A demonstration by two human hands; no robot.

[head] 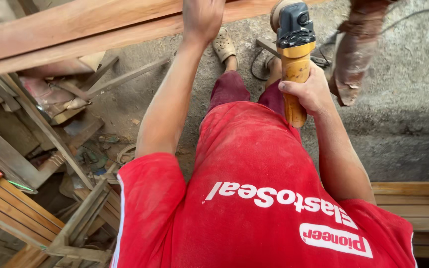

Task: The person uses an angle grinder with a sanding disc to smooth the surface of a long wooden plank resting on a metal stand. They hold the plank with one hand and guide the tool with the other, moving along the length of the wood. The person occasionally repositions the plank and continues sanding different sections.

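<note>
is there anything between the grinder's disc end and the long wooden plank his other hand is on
Nothing visible. The right hand grips the yellow grinder by its handle, its head right at the plank edge. The left hand rests on the plank beside it, off to the side rather than in the path.

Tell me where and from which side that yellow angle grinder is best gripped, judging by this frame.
Grip the angle grinder by its long yellow barrel, below the black head, coming from the person's right side. The barrel is slim and roughly cylindrical, so fingers can wrap it, and it keeps them off the disc end. The right hand holds it there now; the left hand rests on the wooden plank.
</note>
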